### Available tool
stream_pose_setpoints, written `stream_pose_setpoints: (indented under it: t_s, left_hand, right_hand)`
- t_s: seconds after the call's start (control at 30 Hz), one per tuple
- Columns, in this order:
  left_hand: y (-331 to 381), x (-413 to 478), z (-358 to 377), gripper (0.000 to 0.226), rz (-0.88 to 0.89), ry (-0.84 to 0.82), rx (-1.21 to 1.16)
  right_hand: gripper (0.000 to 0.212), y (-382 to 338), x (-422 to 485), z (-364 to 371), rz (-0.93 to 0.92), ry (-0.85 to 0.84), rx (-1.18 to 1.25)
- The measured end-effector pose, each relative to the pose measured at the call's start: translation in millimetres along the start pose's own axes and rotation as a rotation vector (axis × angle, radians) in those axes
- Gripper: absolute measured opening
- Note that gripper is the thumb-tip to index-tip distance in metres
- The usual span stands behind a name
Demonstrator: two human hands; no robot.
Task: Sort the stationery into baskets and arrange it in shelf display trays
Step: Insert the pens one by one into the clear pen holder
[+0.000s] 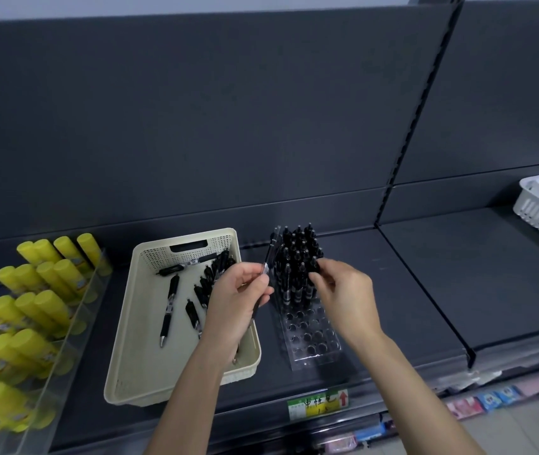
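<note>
Left hand: grip closed on black pens. Right hand: fingers pinching a pen standing in clear holed display tray. Beige basket at 9 o'clock holds loose pens; yellow glue sticks beyond.

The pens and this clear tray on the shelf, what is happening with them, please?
A person is moving black pens from the beige basket into the clear display tray. The left hand holds a pen over the gap between basket and tray. The right hand is at the standing pens, which fill the tray's back rows; the front holes are empty. Several loose pens remain in the basket. Yellow glue sticks stand in another tray to the left.
</note>
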State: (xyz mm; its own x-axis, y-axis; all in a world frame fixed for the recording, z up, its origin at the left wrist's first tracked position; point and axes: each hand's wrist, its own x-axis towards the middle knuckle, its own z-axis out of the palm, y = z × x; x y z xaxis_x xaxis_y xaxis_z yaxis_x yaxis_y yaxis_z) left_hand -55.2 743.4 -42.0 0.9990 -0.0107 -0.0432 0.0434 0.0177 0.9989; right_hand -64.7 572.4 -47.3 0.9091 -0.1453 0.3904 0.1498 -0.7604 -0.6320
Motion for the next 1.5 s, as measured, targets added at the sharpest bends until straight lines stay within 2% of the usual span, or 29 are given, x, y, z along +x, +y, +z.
stream_pose_setpoints:
  t_s: [0.13, 0.33, 0.43, 0.5, 0.67, 0.8, 0.87, 1.0, 1.07, 1.17, 1.23, 1.3, 1.37, 1.5]
  left_hand:
    - [0, 0, 0, 0.016, -0.006, -0.017, -0.002]
    - [3, -2, 1, 0.016, 0.021, -0.066, 0.016]
    - [4, -3, 0, 0.017, 0.039, -0.086, 0.013]
    - [6, -3, 1, 0.017, 0.066, -0.119, 0.014]
    - [12, -2, 11, 0.017, 0.131, -0.207, 0.032]
    - [15, 0, 16, 0.017, 0.185, -0.250, 0.113]
    - [15, 1, 13, 0.015, 0.231, -0.196, 0.216]
    - [3, 12, -9, 0.016, 0.263, 0.127, 0.435]
    - [-8, 19, -21, 0.013, 0.210, 0.202, 0.526]
    - [-24, 26, -26, 0.024, 0.031, 0.084, 0.690]
    - [-29, 28, -24, 0.005, 0.043, 0.015, 0.729]
    - [-33, 27, -23, 0.025, 0.087, -0.008, 0.760]
    - [-35, 26, -24, 0.023, 0.099, -0.008, 0.761]
    - [-41, 27, -28, 0.016, 0.084, -0.004, 0.764]
  right_hand:
    - [0.009, 1, -1, 1, 0.024, -0.029, 0.023]
    - [0.011, 2, -3, -5, 0.178, -0.028, 0.149]
    - [0.008, -4, -4, -14, 0.185, 0.034, 0.192]
    - [0.007, -13, -1, -22, 0.211, 0.065, 0.312]
    - [0.009, -36, 9, -36, 0.290, -0.055, 0.749]
    - [0.013, -39, 9, -35, 0.299, -0.068, 0.796]
    - [0.011, -35, 8, -37, 0.316, -0.025, 0.819]
    - [0.016, -16, 11, -49, 0.366, 0.136, 0.754]
    - [0.018, -4, 12, -50, 0.399, 0.180, 0.644]
    - [0.010, 9, 12, -44, 0.399, 0.172, 0.421]
    - [0.011, 10, 9, -37, 0.342, 0.158, 0.333]
    - [0.018, 10, 7, -31, 0.280, 0.151, 0.274]
    - [0.019, 10, 6, -25, 0.248, 0.133, 0.233]
    - [0.005, 14, 2, -11, 0.192, 0.036, 0.121]
